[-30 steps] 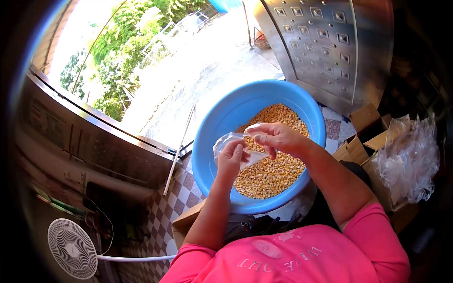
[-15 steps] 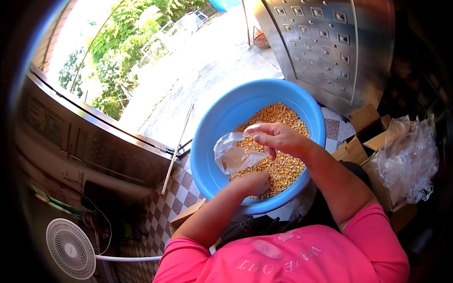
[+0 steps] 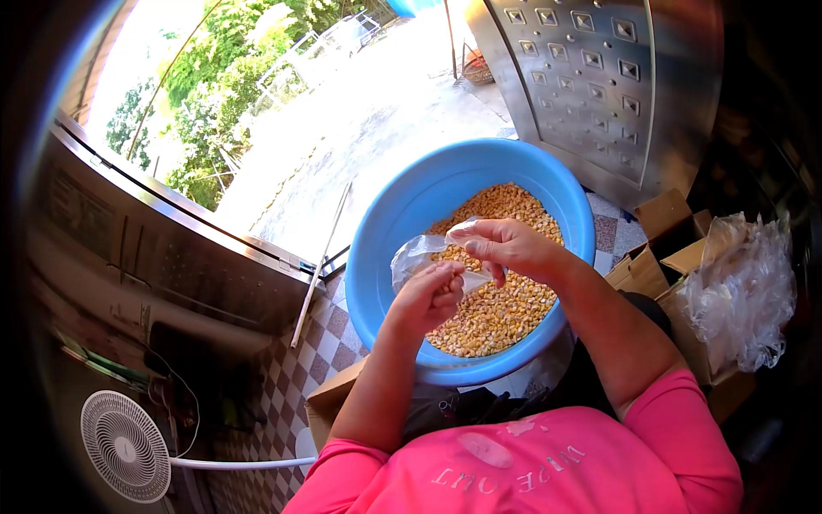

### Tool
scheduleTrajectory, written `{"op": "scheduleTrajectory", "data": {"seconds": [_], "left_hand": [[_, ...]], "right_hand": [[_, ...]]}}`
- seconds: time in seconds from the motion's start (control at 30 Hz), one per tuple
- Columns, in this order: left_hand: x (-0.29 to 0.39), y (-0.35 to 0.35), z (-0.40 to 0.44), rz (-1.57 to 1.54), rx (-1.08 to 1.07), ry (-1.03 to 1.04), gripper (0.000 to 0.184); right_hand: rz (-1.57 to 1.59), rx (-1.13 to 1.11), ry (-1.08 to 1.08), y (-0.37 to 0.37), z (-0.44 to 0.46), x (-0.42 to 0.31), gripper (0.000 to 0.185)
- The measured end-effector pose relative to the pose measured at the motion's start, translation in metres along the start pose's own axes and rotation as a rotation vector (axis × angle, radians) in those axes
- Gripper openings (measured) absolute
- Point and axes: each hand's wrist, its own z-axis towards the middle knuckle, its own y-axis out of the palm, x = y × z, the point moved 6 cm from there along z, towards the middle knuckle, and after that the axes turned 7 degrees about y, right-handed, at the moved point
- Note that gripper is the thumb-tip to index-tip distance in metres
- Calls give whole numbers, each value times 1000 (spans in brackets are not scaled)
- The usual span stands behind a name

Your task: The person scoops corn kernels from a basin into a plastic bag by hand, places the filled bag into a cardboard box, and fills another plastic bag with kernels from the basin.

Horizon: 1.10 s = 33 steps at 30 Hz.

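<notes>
A large blue basin (image 3: 377,248) holds a heap of yellow corn kernels (image 3: 505,313). Over it, my right hand (image 3: 505,244) pinches the rim of a clear plastic bag (image 3: 411,257), whose body hangs to the left above the basin. My left hand (image 3: 431,295) is curled into a fist just in front of the bag, above the corn, and overlaps the bag in view. What lies inside that fist is hidden by the fingers.
To the right, a bundle of clear plastic bags (image 3: 741,291) rests by an open cardboard box (image 3: 642,274). Another cardboard piece (image 3: 334,390) stands left of my legs. A white fan (image 3: 126,447), a pale stick (image 3: 321,265) and a metal door (image 3: 591,94) surround the basin.
My left hand has come up out of the corn, moving left and up to the bag with its fingers closed. The right hand keeps its pinch on the bag, almost in place.
</notes>
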Motion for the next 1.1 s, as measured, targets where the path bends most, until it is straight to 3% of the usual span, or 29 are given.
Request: {"op": "scheduleTrajectory", "data": {"seconds": [0.03,0.07,0.13,0.17,0.3,0.37,0.47,0.6,0.7,0.77,0.8,0.87,0.9,0.97,1.0,1.07,1.1], "left_hand": [[3,-8,1,-194,-55,-4,24],[0,-11,4,-194,-56,-4,24],[10,-22,6,-211,261,236,31],[10,-32,10,-247,129,252,33],[14,-36,8,-188,148,305,35],[21,-34,1,149,358,387,35],[20,-26,3,390,419,433,31],[28,-20,4,739,304,631,31],[29,5,-6,863,294,581,22],[5,9,1,924,126,194,24],[2,13,1,924,126,195,24],[-29,19,1,1464,-177,-199,32],[-34,13,1,1463,-177,-197,32],[-37,5,5,1957,-231,43,37],[-37,11,6,1957,-231,43,37],[-52,16,5,1962,-326,-280,38],[-56,16,7,1961,-323,-279,38]], "right_hand": [[2,2,-2,1,0,0,43],[5,3,-5,1,0,0,43],[1,-2,-6,1,0,1,43],[-1,-7,-9,1,1,1,43],[-8,-11,-2,1,0,0,43],[-8,-15,4,1,0,0,43],[-1,-2,-2,1,1,1,43],[0,-4,3,-1,1,2,44],[-6,-14,-4,-1,0,0,44],[12,-17,-11,-1,1,0,43],[11,-17,-11,-1,1,0,43],[7,-9,-9,-2,2,1,43],[6,-9,-9,-2,1,0,43],[20,-7,5,0,0,0,43],[20,-7,5,-1,0,0,43],[15,-7,10,0,1,1,43],[13,-9,11,0,1,1,43]]}}
